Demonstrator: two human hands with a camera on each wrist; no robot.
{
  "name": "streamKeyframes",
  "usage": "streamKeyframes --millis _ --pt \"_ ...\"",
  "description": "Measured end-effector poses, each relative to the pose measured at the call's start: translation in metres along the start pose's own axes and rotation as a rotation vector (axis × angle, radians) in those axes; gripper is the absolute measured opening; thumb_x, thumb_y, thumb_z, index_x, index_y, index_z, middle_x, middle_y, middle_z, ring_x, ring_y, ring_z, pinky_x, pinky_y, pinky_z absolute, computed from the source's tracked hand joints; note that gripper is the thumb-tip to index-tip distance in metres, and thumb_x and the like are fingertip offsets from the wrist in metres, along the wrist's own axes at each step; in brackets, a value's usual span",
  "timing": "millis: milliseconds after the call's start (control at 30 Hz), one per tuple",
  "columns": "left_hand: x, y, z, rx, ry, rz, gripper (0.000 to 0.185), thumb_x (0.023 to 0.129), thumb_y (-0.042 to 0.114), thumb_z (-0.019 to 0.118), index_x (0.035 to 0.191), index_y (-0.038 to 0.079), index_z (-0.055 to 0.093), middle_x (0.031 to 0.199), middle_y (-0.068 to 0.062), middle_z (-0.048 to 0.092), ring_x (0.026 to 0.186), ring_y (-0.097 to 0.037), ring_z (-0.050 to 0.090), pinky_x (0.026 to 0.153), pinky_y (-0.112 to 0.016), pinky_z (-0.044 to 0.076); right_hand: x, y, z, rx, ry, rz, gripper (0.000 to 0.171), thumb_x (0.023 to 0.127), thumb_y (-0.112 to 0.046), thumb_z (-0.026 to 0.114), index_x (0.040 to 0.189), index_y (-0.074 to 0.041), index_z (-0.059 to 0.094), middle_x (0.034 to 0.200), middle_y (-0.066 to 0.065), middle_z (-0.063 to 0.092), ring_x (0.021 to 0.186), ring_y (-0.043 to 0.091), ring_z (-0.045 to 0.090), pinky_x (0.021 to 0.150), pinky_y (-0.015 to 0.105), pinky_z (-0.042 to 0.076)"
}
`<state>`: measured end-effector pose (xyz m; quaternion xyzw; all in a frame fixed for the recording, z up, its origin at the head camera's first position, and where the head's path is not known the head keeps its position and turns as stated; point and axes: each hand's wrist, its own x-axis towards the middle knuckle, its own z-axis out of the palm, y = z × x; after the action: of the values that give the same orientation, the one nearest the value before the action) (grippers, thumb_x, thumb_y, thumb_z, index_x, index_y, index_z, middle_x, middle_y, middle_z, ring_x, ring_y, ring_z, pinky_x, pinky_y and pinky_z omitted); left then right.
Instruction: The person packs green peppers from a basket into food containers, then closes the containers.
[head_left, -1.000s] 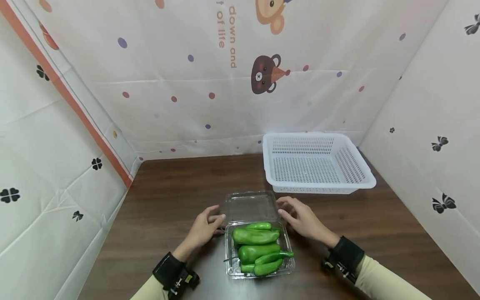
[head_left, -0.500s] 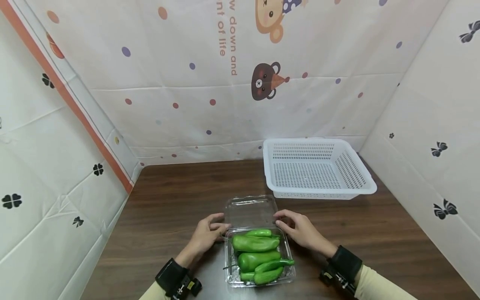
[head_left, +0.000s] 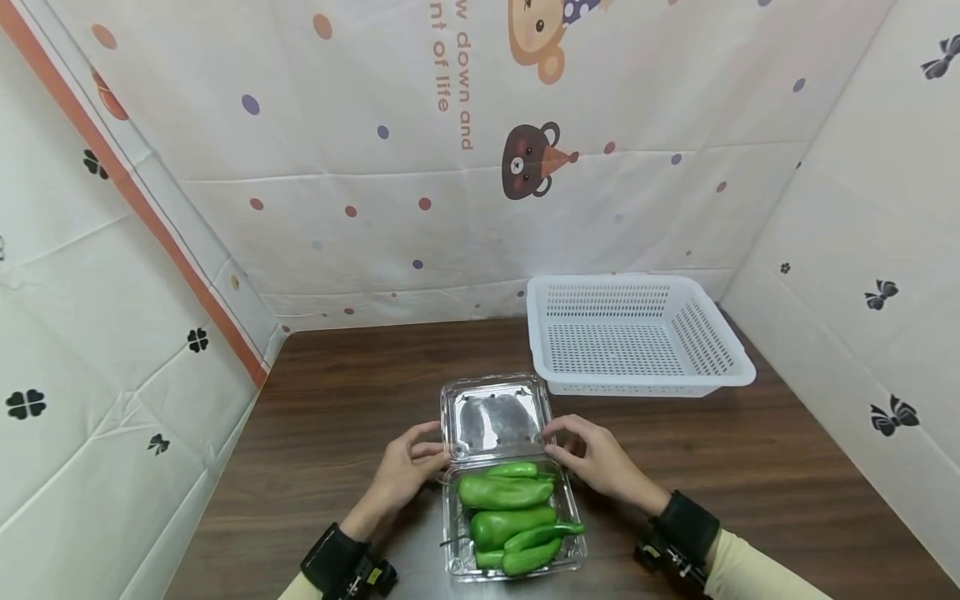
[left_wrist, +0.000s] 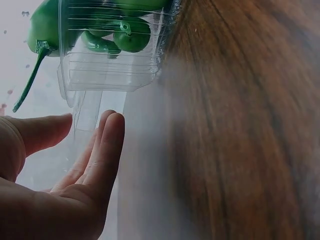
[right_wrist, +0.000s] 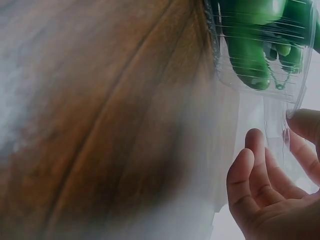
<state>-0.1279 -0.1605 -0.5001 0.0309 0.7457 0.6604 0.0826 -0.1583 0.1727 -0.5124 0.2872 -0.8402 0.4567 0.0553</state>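
A clear plastic clamshell box (head_left: 517, 575) sits on the table in front of me, its hinged lid (head_left: 491, 417) raised at a tilt on the far side. Inside lie several green peppers (head_left: 504, 492), some large and plump, others slim; a thin dark stem pokes over the left rim. My left hand (head_left: 401, 475) holds the lid's left edge near the hinge, the lid between thumb and fingers. My right hand (head_left: 596, 454) pinches the opposite edge; the right wrist view shows its thumb against the clear plastic, other fingers curled below.
Behind the box to the right stands a white perforated basket (head_left: 637, 383), close to the lid's far right corner. The dark wood table (head_left: 337, 375) meets patterned cloth walls (head_left: 360, 242) at the back and both sides.
The lid has tipped up from lying back and now catches a bright reflection. Both hands have stayed at its sides, shifting slightly with it. The head view has tilted a little.
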Motion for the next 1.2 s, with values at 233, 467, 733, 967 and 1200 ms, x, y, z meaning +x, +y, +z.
streamKeyframes --millis 233,467,733,967,1200 --pt "-0.002 0.003 -0.005 -0.011 -0.021 0.029 0.062 0.095 -0.004 0.068 0.15 -0.008 0.04 0.119 -0.031 0.068 0.098 -0.039 0.073 0.079 -0.029 0.062 0.002 -0.003 0.003 0.022 -0.002 -0.006 0.027 0.087 -0.006 0.081 0.112 -0.009 0.071 0.108 0.002 0.07 0.071 0.008 0.063 0.06 0.027 0.057" --pt "-0.002 0.001 -0.009 0.012 -0.026 0.056 0.062 0.094 -0.005 0.067 0.15 -0.005 0.041 0.118 -0.03 0.069 0.093 -0.028 0.075 0.077 -0.028 0.062 0.003 -0.007 0.004 0.033 0.0 -0.022 0.024 0.086 -0.006 0.082 0.108 -0.008 0.071 0.113 0.003 0.069 0.072 0.008 0.063 0.062 0.026 0.057" --pt "-0.005 0.0 -0.013 0.024 -0.038 0.065 0.055 0.094 -0.006 0.068 0.145 -0.003 0.047 0.118 -0.029 0.069 0.096 -0.026 0.075 0.079 -0.03 0.062 0.004 -0.005 0.009 0.032 0.013 -0.06 0.02 0.088 -0.006 0.081 0.104 -0.01 0.07 0.116 0.008 0.068 0.073 0.008 0.063 0.061 0.025 0.056" --pt "-0.007 0.0 -0.016 0.02 -0.049 0.086 0.042 0.093 -0.007 0.068 0.132 -0.007 0.052 0.117 -0.03 0.069 0.093 -0.024 0.074 0.077 -0.034 0.063 0.004 -0.009 0.009 0.015 0.022 -0.088 0.022 0.087 -0.003 0.081 0.104 -0.009 0.067 0.115 0.009 0.067 0.072 0.007 0.061 0.058 0.025 0.054" --pt "0.0 0.001 -0.013 0.008 0.019 0.179 0.031 0.09 -0.011 0.07 0.118 -0.003 0.06 0.116 -0.026 0.07 0.092 -0.031 0.074 0.073 -0.036 0.064 0.01 -0.011 0.007 0.085 0.115 -0.075 0.038 0.084 0.01 0.078 0.109 -0.001 0.052 0.11 0.014 0.071 0.067 0.011 0.064 0.053 0.025 0.054"
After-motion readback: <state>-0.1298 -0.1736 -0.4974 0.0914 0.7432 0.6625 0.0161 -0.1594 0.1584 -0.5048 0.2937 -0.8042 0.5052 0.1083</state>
